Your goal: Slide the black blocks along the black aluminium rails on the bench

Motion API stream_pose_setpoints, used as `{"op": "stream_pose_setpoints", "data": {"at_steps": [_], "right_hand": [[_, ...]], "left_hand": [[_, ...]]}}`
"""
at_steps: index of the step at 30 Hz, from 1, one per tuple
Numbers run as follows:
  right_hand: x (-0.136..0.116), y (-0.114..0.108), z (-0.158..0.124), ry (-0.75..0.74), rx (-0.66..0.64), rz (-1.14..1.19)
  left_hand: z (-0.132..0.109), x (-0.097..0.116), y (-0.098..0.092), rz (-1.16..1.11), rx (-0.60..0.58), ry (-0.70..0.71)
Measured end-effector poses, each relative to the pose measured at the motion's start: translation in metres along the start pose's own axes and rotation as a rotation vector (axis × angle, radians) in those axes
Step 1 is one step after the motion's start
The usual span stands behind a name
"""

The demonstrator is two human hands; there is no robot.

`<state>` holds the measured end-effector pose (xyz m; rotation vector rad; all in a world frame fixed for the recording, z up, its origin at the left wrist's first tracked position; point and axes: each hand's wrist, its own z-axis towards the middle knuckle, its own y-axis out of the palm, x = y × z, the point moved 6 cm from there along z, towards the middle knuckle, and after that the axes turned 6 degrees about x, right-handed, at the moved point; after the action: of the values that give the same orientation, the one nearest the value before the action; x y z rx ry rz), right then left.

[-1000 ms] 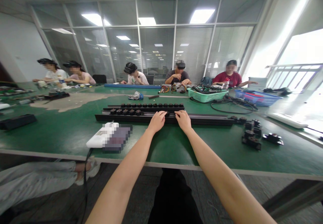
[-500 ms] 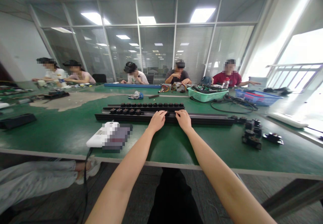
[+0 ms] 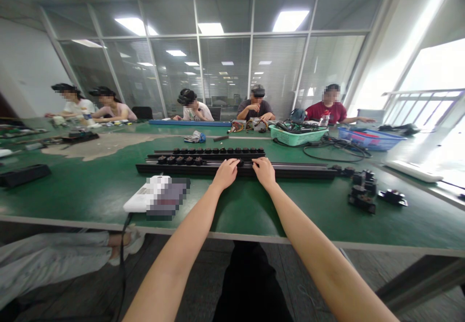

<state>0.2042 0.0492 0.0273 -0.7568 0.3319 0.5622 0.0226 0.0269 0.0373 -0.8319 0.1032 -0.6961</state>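
Across the bench (image 3: 83,201), black rail (image 3: 294,172)

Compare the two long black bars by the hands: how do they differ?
The near bar is longer than the far bar, reaching further right. The far bar has round black parts along its whole length; the near bar, mainly at its left. The left hand and right hand rest on the near bar, not the far bar. Both lie parallel on the green table.

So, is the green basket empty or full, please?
Full: the green plastic basket holds dark cables, heaped above its rim.
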Motion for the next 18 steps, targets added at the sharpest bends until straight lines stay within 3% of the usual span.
{"op": "stream_pose_setpoints", "data": {"at_steps": [18], "right_hand": [[-0.0010, -0.0049, -0.0004, 0.033, -0.015, -0.028]], "left_hand": [[0.0008, -0.0015, 0.0024, -0.001, 0.011, 0.010]]}}
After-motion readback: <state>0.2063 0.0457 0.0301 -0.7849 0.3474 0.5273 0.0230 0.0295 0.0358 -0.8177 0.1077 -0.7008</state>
